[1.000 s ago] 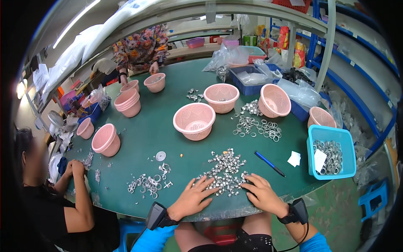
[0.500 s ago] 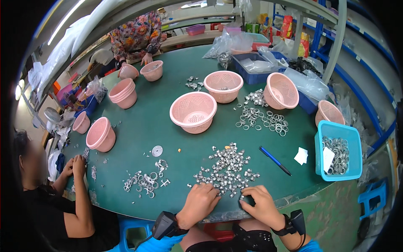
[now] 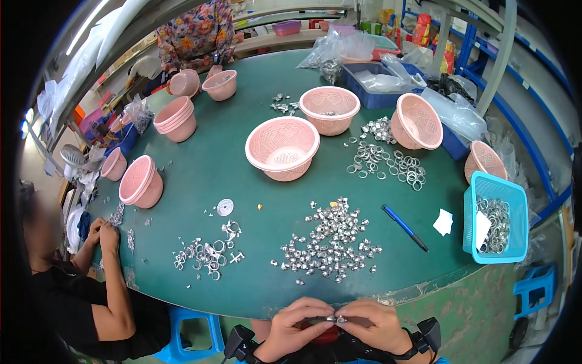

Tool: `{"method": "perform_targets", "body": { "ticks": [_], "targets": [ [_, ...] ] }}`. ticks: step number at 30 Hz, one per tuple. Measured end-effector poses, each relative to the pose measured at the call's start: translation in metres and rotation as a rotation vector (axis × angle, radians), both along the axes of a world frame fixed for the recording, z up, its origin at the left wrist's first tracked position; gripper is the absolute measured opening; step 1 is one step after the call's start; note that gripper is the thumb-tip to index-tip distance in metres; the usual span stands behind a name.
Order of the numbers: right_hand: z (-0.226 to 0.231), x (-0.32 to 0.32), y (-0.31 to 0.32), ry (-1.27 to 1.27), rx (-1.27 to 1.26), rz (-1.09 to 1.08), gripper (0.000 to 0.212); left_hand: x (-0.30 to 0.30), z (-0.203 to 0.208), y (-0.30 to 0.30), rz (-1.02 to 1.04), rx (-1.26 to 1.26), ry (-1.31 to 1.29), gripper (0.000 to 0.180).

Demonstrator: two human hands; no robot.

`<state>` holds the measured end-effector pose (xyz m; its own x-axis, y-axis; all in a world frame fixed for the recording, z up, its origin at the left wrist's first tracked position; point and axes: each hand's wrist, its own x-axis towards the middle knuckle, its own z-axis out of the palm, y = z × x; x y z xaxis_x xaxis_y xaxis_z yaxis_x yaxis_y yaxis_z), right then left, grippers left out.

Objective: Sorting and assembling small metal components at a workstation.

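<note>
Head cam: left hand (image 3: 292, 327) and right hand (image 3: 379, 326) close together by the near edge of the green table (image 3: 206, 167), fingertips of both pinched on small silvery metal pieces (image 3: 331, 318) — loose pile (image 3: 330, 242) of similar bits just beyond, blue pen (image 3: 405, 228) right of it

legible texts, labels, brands, numbers, signs: none can be read
1. slip (image 3: 483, 229), white, in the blue basket (image 3: 517, 224): no wording can be made out
2. paper (image 3: 443, 222), white, on the table (image 3: 206, 164), just beside the pen (image 3: 405, 228): likewise
3. packet (image 3: 422, 28), red and yellow, far right: markings too small and blurred to read
4. disc (image 3: 225, 207), silvery, left of centre: surface marks too small to read
</note>
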<state>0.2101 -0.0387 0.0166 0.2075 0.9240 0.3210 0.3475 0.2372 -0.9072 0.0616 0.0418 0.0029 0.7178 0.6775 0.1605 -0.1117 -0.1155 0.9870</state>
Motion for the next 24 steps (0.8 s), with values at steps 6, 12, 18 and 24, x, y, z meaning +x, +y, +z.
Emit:
{"method": "perform_targets", "body": {
  "ticks": [6,12,18,24],
  "targets": [
    [0.001,-0.004,-0.006,0.099,-0.048,0.032,0.019,-0.001,-0.001,-0.008,0.018,-0.039,-0.078,0.018],
    [0.001,-0.009,-0.012,0.873,-0.29,0.113,0.023,0.001,-0.003,-0.023,-0.017,-0.594,-0.199,0.015],
    [-0.011,-0.005,-0.012,1.146,-0.334,0.204,0.023,0.007,-0.002,-0.026,-0.111,-1.035,-0.332,0.02],
    [-0.003,-0.002,-0.013,1.252,-0.443,0.251,0.027,0.003,0.0,-0.029,-0.085,-1.122,-0.332,0.017]
  ]
}}
